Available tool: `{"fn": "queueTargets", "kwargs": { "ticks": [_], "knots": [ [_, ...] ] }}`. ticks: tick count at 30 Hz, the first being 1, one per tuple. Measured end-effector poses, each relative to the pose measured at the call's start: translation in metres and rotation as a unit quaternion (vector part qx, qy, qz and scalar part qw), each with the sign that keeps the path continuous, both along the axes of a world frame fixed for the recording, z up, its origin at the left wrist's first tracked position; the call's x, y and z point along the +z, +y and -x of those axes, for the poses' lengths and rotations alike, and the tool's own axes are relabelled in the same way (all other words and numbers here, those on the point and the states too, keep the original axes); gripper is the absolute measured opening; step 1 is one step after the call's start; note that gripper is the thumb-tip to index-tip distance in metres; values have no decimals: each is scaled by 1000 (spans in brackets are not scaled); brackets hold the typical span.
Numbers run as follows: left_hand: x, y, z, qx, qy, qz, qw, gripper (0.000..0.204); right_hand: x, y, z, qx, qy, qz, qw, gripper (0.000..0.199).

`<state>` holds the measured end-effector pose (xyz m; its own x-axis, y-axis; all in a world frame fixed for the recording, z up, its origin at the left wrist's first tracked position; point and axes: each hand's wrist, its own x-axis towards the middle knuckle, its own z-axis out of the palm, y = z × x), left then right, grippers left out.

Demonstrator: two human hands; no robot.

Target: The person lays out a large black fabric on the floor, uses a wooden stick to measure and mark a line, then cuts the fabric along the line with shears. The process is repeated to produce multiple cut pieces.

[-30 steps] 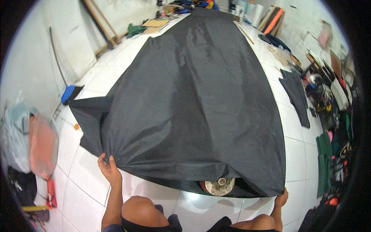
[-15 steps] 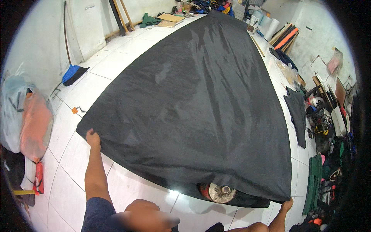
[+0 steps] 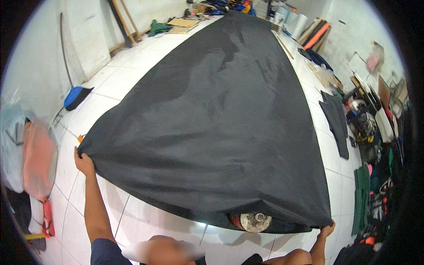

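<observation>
Black cloth (image 3: 212,119) stretches over white floor tiles (image 3: 148,221), narrowing away from us. Our left hand (image 3: 85,164) pinches its near left corner; our right hand (image 3: 327,229) pinches the near right. Between them, a round metal disc (image 3: 252,224) shows under the near edge, probably part of something larger, mostly covered.

Arms spread wide: left arm (image 3: 96,205) reaches forward-left, elbow near straight, with left hand (image 3: 85,162) in a closed thumb-and-finger pinch. Right forearm (image 3: 317,249) angles up from the lower edge, right hand (image 3: 327,229) closed, fingers curled, set nearer the body than the left.
</observation>
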<state>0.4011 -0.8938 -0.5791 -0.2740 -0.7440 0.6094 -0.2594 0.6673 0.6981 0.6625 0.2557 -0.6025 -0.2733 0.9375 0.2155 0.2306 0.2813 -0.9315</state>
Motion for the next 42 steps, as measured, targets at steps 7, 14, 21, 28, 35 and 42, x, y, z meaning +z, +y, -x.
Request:
{"fn": "queueTargets", "kwargs": {
  "ticks": [7, 14, 21, 28, 35, 42],
  "knots": [
    [-82, 47, -9, -211, 146, -557, 790, 81, -29, -61, 19, 18, -109, -130, 985, 36],
    [-116, 217, -38, -145, -40, -613, 776, 59, -30, -79, 24, 162, -196, -179, 950, 54],
    [-112, 203, 20, -124, -125, -462, 869, 74, -33, -81, 28, 225, -248, -212, 918, 58],
    [-120, 227, 11, -131, -172, -456, 863, 78, 38, -46, 56, 140, 13, -70, 988, 29],
    [-122, 221, -6, -113, -159, -465, 864, 70, 54, -84, 42, 164, -144, -276, 936, 38],
    [-140, 147, 19, -76, -100, -360, 924, 57, 23, -71, 27, 253, -351, -345, 833, 23]
  ]
}}
